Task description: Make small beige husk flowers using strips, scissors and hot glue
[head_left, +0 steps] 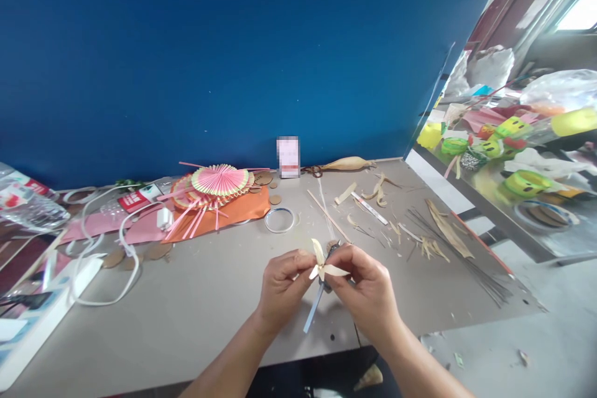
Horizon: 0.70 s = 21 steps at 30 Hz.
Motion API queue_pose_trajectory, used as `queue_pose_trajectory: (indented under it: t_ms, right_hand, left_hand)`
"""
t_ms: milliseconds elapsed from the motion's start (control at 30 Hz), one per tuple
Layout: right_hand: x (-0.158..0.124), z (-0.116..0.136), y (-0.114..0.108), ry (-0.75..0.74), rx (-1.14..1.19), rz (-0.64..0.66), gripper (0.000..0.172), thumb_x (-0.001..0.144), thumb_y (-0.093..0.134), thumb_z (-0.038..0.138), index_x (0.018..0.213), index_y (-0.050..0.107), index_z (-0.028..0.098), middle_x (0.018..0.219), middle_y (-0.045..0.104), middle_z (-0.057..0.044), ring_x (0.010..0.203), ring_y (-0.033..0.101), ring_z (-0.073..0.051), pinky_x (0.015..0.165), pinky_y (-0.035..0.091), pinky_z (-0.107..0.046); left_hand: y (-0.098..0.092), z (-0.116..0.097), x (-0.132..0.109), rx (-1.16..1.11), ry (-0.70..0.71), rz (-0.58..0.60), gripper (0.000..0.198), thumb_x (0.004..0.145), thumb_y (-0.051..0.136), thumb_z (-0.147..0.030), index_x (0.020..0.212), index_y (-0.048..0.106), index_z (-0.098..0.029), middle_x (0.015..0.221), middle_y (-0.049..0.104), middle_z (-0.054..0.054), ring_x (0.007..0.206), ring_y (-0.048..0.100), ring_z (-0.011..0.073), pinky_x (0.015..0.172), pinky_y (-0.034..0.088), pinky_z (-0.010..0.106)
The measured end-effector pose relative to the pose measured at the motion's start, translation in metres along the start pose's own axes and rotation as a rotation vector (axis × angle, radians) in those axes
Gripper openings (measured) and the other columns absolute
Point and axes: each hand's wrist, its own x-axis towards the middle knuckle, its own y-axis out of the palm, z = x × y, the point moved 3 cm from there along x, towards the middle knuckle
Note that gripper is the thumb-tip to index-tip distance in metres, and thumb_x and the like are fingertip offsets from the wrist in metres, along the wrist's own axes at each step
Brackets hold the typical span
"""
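Grip of left hand closed on left side of pale husk-like flower; grip of right hand pinched on its right side, probably so petals stay spread while centre shows. Flower sits between hands, above desk near front edge, likely for close view. Far left: power strip. Then pink-and-green paper rosette over orange sheet, apparently parked clear of working space. Right: marker, husk scraps, thin dark wires, all seemingly within right hand's reach.

Craft workshop: pleated fans, scraps
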Motion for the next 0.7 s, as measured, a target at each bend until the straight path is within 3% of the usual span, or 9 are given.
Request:
queue_pose_trajectory:
  t_ms: [467,700]
  right_hand:
    - [0.007,0.006,-0.005,0.044,0.069,0.119,0.011,0.070,0.062,0.020,0.065,0.053,0.017,0.058,0.050,0.002,0.051,0.046,-0.009,0.048,0.041,-0.021]
    - [0.010,0.005,-0.005,0.148,0.138,0.183,0.014,0.067,0.065,0.026,0.068,0.055,0.017,0.058,0.050,0.002,0.053,0.048,-0.010,0.048,0.040,-0.021]
  left_hand:
    - [-0.004,-0.010,0.004,0.057,0.119,0.065,0.016,0.077,0.055,-0.021,0.065,0.064,-0.016,0.054,0.055,0.001,0.049,0.046,0.0100,0.050,0.037,0.021]
    - [-0.004,-0.009,0.004,0.050,0.138,0.114,0.016,0.077,0.054,-0.021,0.071,0.068,-0.017,0.057,0.061,0.004,0.052,0.050,0.0114,0.051,0.039,0.022]
